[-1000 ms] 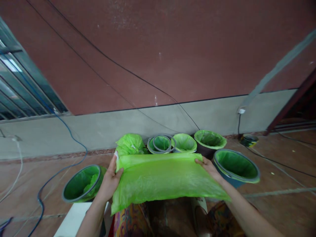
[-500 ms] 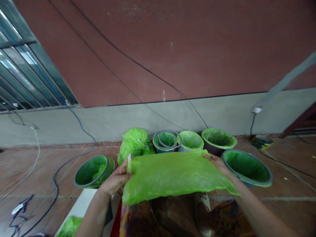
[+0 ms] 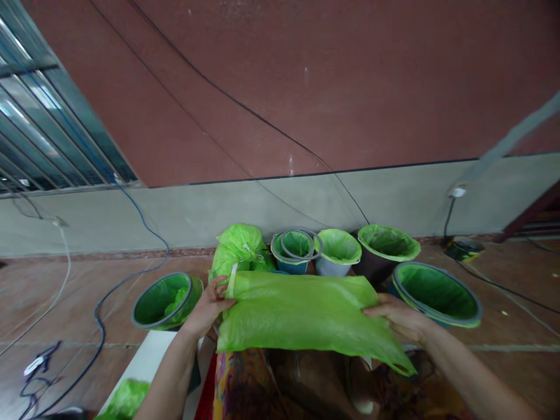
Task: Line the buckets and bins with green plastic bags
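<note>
Plastic, thin and bright green: a bin liner (image 3: 301, 318) stretched flat between my two hands, held at about lap height above my patterned clothing (image 3: 238, 385). I judge it very light, limp and a little slippery, easy to crumple or tear if pulled hard, so the far edge near the two corners is the sensible place to grip it. A white drawstring (image 3: 231, 281) shows at its far left corner.

My left hand (image 3: 209, 308) is closed on the left end, fingers curled over the far edge just below that drawstring. My right hand (image 3: 400, 318) lies on the right end, fingers together and nearly flat, thumb pressing the film near its far right corner; whether any fingers are underneath I cannot tell. The near right corner hangs loose in a point.

Beyond the liner, on the reddish tiled floor (image 3: 79, 291), stand lined bins: a grey-rimmed bin (image 3: 168, 300) to the left, a large blue bin (image 3: 437, 294) to the right, and three smaller ones by the wall beside a tied green bag (image 3: 238, 245). A blue cable (image 3: 131, 274) trails across the floor at left.
</note>
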`<state>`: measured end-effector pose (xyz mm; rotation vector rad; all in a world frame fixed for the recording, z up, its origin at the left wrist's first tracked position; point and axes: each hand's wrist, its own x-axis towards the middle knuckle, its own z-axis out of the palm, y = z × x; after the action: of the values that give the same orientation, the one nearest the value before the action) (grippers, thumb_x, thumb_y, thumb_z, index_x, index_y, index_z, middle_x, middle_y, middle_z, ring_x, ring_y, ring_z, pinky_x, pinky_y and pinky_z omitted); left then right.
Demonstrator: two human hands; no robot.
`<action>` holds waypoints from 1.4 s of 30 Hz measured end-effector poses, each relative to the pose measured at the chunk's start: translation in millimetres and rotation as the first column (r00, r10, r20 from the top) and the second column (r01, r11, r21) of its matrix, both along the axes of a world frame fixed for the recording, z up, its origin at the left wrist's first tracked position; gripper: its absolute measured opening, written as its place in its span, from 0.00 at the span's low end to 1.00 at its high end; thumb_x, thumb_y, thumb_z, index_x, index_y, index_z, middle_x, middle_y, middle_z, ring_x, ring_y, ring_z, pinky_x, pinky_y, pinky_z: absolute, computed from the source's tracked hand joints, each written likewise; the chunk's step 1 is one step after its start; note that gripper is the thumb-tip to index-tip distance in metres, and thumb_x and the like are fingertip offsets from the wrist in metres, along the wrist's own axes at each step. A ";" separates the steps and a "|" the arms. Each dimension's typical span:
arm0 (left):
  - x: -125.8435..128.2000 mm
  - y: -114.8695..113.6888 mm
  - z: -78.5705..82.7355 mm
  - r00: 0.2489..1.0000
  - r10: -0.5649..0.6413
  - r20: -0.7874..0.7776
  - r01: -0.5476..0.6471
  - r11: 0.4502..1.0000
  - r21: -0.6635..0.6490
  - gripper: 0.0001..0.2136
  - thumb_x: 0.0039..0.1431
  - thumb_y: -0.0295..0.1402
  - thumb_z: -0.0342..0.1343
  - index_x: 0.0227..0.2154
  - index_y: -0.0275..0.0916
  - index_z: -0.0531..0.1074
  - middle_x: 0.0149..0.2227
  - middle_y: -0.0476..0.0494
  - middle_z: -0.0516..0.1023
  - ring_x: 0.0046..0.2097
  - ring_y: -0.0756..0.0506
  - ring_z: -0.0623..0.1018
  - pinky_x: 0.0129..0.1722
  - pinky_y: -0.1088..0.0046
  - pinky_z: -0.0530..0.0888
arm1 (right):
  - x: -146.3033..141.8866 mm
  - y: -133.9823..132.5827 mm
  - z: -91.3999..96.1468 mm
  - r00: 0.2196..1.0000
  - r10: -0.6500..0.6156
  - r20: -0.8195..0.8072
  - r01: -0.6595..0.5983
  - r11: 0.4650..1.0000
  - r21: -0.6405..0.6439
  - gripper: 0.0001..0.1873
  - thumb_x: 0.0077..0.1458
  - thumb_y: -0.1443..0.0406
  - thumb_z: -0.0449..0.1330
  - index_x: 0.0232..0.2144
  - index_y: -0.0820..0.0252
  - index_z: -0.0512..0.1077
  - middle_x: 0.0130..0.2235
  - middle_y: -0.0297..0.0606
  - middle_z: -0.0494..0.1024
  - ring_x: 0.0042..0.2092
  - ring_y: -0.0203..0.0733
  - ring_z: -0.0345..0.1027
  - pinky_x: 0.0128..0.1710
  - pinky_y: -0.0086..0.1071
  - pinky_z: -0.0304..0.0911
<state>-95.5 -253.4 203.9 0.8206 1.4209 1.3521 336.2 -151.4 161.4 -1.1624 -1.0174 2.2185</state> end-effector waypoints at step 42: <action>-4.9 8.5 16.5 0.986 0.060 -0.157 -0.046 0.995 0.086 0.19 0.37 0.40 0.69 0.34 0.34 0.80 0.55 0.32 0.73 0.53 0.35 0.74 0.52 0.60 0.70 | -1.7 0.1 16.2 0.953 -0.293 0.081 0.242 0.894 0.378 0.35 0.40 0.57 0.70 0.52 0.59 0.71 0.42 0.42 0.81 0.34 0.44 0.75 0.36 0.36 0.70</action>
<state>-100.4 -244.9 220.4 0.9689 1.5281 1.4189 334.5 -151.3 177.6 -1.2096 -1.1822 1.6672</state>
